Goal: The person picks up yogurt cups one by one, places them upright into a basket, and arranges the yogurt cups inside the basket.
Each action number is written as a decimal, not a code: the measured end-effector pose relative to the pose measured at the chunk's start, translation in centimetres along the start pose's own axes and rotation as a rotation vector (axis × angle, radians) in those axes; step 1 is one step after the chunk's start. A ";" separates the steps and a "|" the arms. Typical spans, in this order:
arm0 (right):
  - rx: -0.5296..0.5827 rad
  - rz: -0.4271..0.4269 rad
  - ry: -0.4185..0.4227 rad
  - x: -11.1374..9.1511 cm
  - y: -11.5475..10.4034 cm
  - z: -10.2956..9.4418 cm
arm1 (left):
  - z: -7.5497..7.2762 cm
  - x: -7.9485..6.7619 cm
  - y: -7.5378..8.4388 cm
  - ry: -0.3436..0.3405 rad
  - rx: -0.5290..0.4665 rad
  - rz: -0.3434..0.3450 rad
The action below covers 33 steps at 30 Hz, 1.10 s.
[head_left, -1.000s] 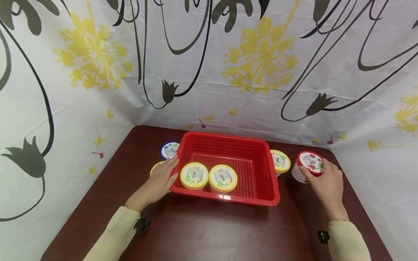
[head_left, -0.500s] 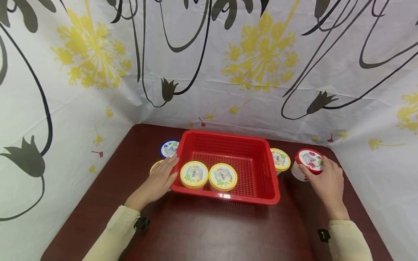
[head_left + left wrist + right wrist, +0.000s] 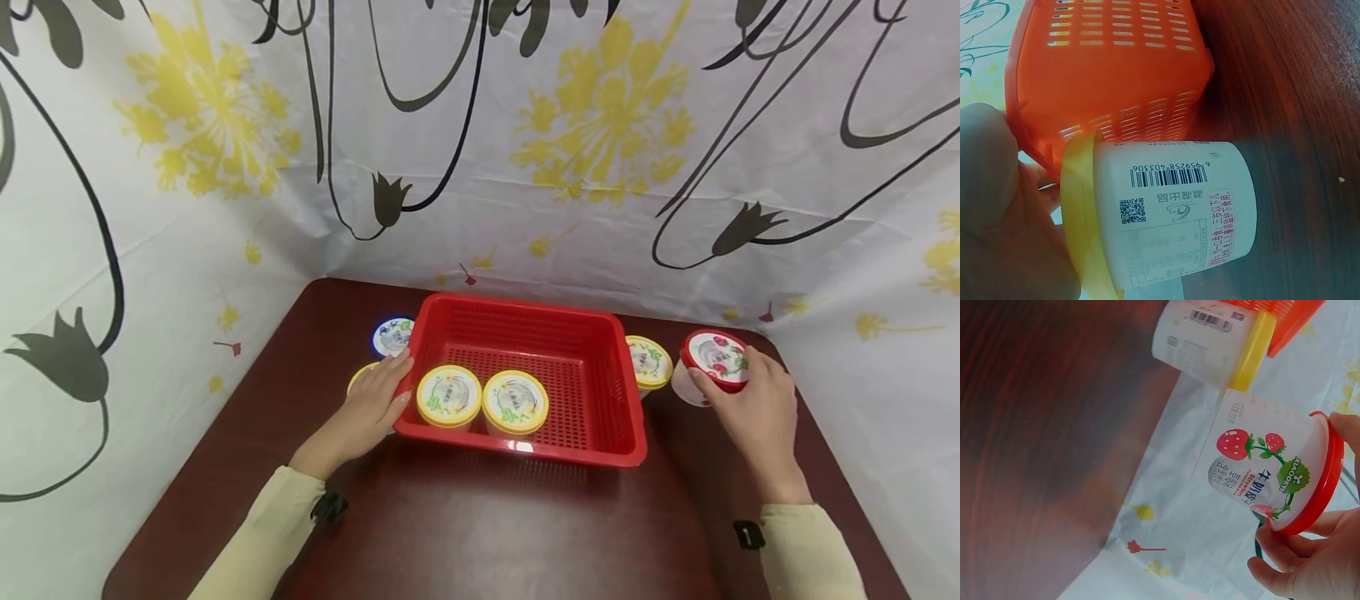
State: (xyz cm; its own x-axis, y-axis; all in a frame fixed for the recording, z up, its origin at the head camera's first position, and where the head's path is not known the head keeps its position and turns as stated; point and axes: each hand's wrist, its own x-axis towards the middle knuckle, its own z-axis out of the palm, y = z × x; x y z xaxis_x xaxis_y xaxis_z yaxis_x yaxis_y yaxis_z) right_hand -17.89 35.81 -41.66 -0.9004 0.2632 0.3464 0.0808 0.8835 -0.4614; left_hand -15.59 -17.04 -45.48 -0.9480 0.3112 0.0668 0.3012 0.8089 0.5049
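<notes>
My right hand (image 3: 753, 412) grips a strawberry tub (image 3: 714, 367) by its red lid, with thumb and fingers on opposite sides. In the right wrist view this white cup (image 3: 1254, 459) with printed strawberries is tilted and appears raised off the table. My left hand (image 3: 367, 408) lies with extended fingers over a yellow-lidded tub (image 3: 1172, 212) and touches the left rim of the red basket (image 3: 517, 450). Two yellow-lidded tubs (image 3: 448, 396) (image 3: 515, 402) stand side by side at the basket's front left.
Behind my left hand is a blue-lidded tub (image 3: 392, 335), partly hidden by the basket. Another yellow-lidded tub (image 3: 648, 362) stands against the basket's right side. A patterned cloth (image 3: 487, 167) encloses the dark wooden table (image 3: 480, 533) at the back and sides.
The strawberry tub has risen slightly and tilted in my right hand. My left hand has stayed at the basket rim. The head view has shifted a little.
</notes>
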 end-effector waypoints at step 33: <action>0.045 -0.061 -0.020 -1.1 -2.8 -2.0 | 0.0 0.4 0.0 0.019 0.036 0.005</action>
State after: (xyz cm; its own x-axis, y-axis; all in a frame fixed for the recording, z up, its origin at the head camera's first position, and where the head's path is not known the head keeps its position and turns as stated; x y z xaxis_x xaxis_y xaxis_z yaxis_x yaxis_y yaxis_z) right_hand -16.27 33.86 -39.09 -0.9114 0.2015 0.3589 0.0070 0.8794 -0.4760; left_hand -15.96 -16.93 -45.47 -0.9483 0.3056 0.0858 0.3087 0.8249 0.4735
